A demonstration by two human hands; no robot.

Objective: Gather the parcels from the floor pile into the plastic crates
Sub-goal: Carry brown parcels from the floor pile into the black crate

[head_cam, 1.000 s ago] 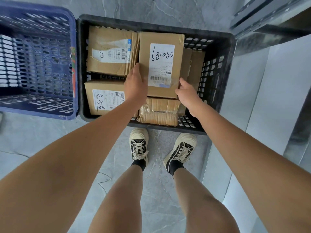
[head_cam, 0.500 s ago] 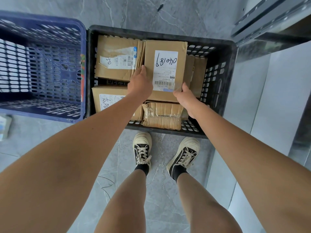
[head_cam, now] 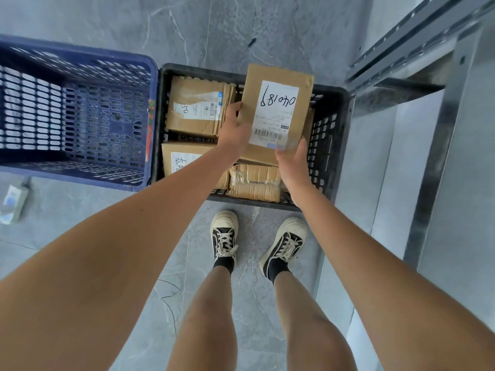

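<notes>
The held box [head_cam: 278,113] is matt brown cardboard with a smooth white paper label. The other parcels [head_cam: 198,108] in the black crate [head_cam: 329,145] are the same dull card, one [head_cam: 254,182] wrapped in glossy, wrinkled tape. Both the black crate and the blue crate [head_cam: 80,116] are perforated plastic with a slight sheen. The floor [head_cam: 214,28] is polished grey veined stone. The frame [head_cam: 439,145] at right looks like brushed metal.

left hand [head_cam: 235,129], right hand [head_cam: 290,159], both gripping
</notes>
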